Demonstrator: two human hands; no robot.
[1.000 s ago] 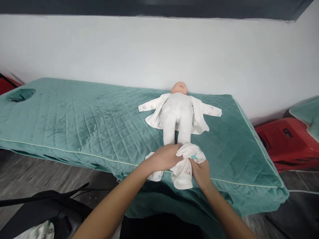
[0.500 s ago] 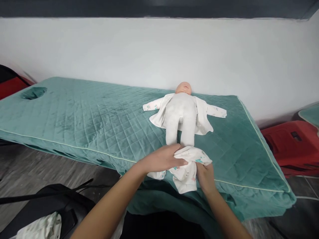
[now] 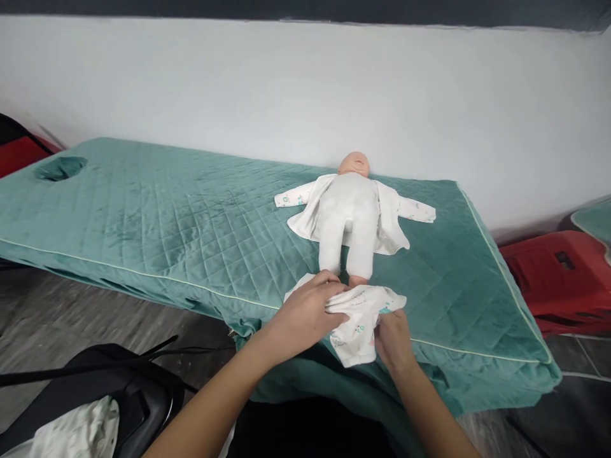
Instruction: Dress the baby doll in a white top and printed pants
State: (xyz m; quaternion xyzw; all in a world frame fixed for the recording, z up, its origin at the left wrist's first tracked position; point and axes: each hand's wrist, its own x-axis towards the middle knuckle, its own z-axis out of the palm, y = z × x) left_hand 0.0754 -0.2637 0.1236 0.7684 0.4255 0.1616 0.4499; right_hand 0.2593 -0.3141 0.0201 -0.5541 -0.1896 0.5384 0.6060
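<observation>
A baby doll with a white cloth body lies on its back, its feet toward me. It wears a white printed jacket spread open at the front, with the sleeves stretched out to both sides. Just below the feet, my left hand grips the bunched top of white printed baby pants. Opposite it, my right hand is closed on the other side of the same pants. One of the doll's feet shows just above the cloth. Part of the pants is hidden behind my left hand.
A green quilted cover lies over the long bed, which has a face hole at the far left. A red plastic chair stands at the right. On a black chair at lower left lies a printed cloth.
My left hand has shifted slightly left and down, pulling at the pants' edge. One foot of the doll now shows above the cloth. The view has tilted a little.
</observation>
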